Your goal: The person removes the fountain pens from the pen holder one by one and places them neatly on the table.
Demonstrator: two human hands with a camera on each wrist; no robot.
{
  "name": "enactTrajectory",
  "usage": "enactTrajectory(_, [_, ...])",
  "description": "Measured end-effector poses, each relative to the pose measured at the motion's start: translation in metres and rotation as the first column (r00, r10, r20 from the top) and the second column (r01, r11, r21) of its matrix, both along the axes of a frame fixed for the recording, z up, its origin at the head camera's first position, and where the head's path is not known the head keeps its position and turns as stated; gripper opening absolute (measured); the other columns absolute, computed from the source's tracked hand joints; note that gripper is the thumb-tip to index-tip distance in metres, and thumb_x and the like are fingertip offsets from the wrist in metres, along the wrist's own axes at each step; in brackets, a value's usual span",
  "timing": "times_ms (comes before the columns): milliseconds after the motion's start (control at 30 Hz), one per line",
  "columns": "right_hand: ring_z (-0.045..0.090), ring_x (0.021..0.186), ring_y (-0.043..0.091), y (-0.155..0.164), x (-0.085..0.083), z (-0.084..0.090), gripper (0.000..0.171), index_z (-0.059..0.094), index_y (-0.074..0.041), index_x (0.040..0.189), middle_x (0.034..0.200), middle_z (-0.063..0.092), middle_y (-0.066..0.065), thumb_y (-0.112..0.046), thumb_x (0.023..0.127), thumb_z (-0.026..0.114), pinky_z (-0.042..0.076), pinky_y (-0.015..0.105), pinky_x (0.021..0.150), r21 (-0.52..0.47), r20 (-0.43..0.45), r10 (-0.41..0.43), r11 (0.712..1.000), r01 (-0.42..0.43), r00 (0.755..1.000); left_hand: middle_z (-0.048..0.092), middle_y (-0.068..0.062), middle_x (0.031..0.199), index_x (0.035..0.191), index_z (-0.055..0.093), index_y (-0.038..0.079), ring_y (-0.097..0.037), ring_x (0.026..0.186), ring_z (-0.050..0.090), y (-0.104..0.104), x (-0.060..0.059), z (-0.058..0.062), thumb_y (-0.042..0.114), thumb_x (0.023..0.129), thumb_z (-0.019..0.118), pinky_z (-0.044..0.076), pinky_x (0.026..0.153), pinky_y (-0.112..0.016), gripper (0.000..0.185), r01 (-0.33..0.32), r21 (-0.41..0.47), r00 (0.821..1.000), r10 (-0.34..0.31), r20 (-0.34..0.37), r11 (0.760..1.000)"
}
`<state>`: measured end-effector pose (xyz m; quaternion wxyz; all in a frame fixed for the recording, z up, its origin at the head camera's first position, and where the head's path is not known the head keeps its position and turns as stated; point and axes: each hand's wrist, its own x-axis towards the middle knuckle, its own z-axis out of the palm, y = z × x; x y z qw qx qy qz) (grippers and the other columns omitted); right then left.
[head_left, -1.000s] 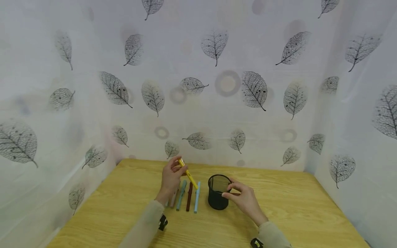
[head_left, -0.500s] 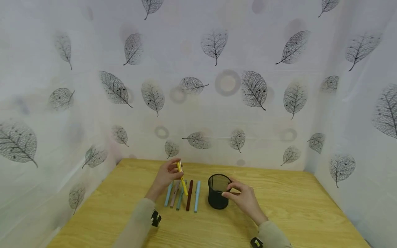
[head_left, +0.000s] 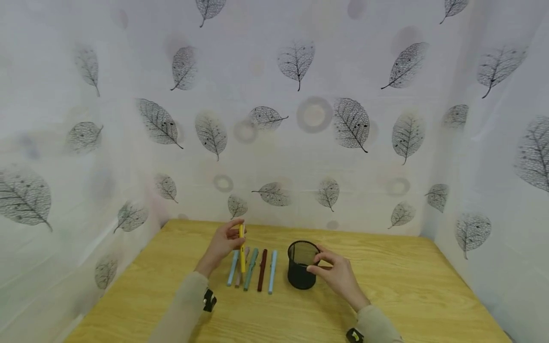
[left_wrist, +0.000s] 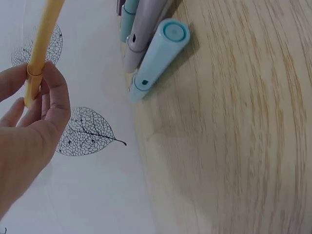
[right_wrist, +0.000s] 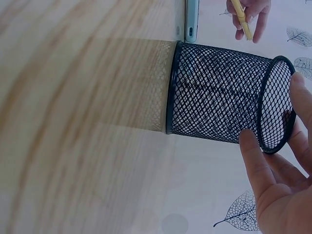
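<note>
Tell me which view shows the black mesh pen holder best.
The right wrist view: the black mesh pen holder fills the frame, with mesh, base ring and rim clear, and the right hand at its rim. The head view shows it small but whole, beside the pens. The left wrist view does not show it.

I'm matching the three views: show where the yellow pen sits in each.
Head: the yellow pen stands near upright in the left hand, above the row of pens.
Left wrist: top left, running off the upper edge.
Right wrist: top right, a short piece in the fingers.
Shared landmark: the light blue pen.
</note>
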<state>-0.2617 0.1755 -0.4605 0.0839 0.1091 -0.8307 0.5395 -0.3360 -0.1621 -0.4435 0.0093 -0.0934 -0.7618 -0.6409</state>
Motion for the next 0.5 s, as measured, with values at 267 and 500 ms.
enactTrajectory(267, [0.055, 0.127, 0.034, 0.002, 0.001, 0.0, 0.017, 0.068, -0.018, 0.081, 0.145, 0.052, 0.009, -0.022, 0.076, 0.083, 0.059, 0.026, 0.081, -0.001, 0.012, -0.011, 1.0, 0.011, 1.0, 0.056, -0.034, 0.131, 0.149, 0.038, 0.004, -0.036, 0.106, 0.065, -0.012, -0.005, -0.004, -0.007, 0.091, 0.061, 0.06, 0.082, -0.035, 0.063, -0.002, -0.017, 0.999, 0.003, 0.034, 1.0])
enactTrajectory(500, [0.055, 0.127, 0.034, 0.002, 0.0, -0.001, 0.016, 0.068, -0.018, 0.081, 0.146, 0.052, 0.008, -0.022, 0.076, 0.083, 0.059, 0.026, 0.081, -0.005, 0.015, -0.005, 1.0, 0.005, 1.0, 0.049, -0.038, 0.134, 0.149, 0.036, 0.001, -0.043, 0.113, 0.06, -0.027, -0.008, -0.005, -0.004, 0.092, 0.061, 0.059, 0.084, -0.037, 0.062, 0.118, -0.066, 0.992, -0.114, 0.06, 0.991])
